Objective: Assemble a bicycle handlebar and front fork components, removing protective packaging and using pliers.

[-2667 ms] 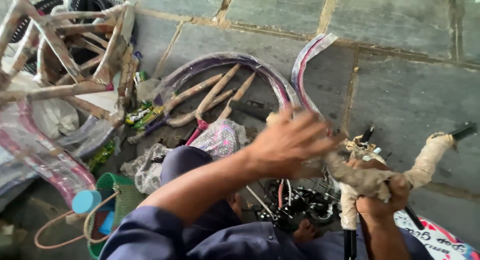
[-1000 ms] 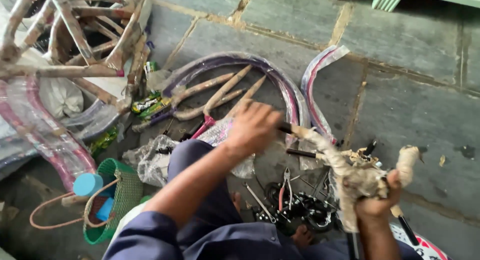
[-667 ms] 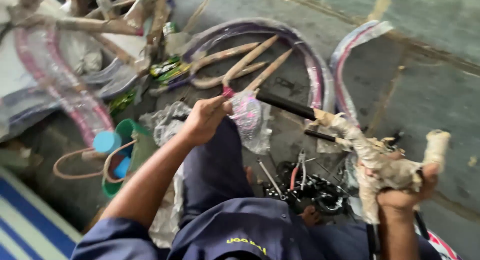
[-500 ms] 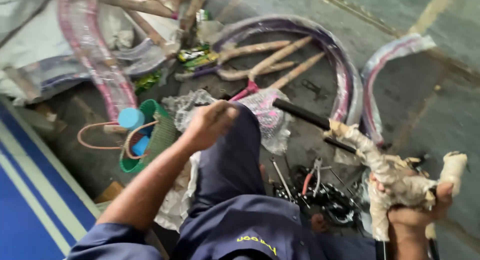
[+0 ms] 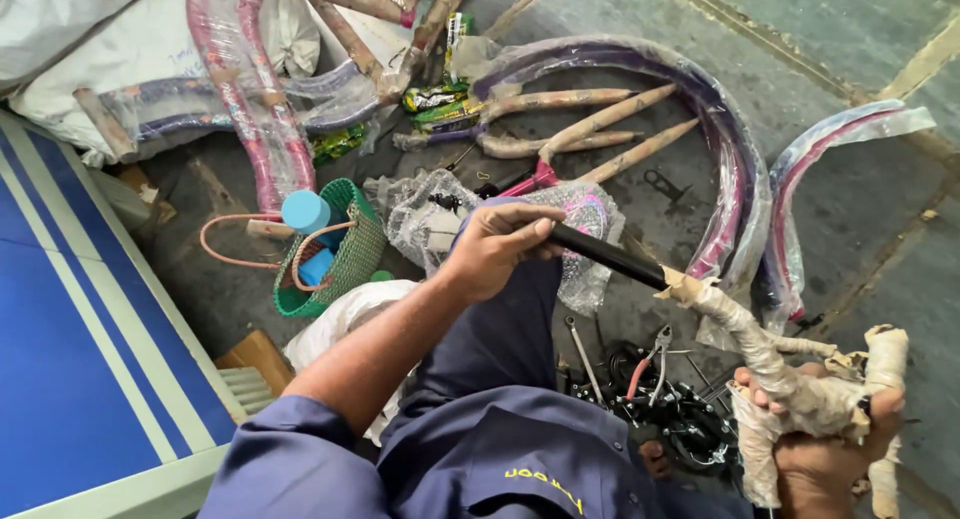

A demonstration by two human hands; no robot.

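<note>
A: What lies around the person?

B: Wrapped rims (image 5: 735, 149) curve across the stone floor (image 5: 850, 39), with a green basket (image 5: 345, 254) beside the knee.

A: And the handlebar (image 5: 740, 329)?

B: It is paper-wrapped and held above the lap. The right hand (image 5: 825, 454) is clamped around its wrapped middle; the left hand (image 5: 495, 249) is closed on the black grip (image 5: 600, 254). Pliers (image 5: 650, 354) lie below.

**Stone floor and what lies on it**

The grey stone-slab floor (image 5: 880, 189) carries plastic-wrapped bicycle rims (image 5: 735, 169) at two o'clock, wrapped frame tubes (image 5: 590, 129) at twelve, a green woven basket (image 5: 345, 259) at ten, and pliers (image 5: 648, 359) amid dark loose parts at five.
</note>
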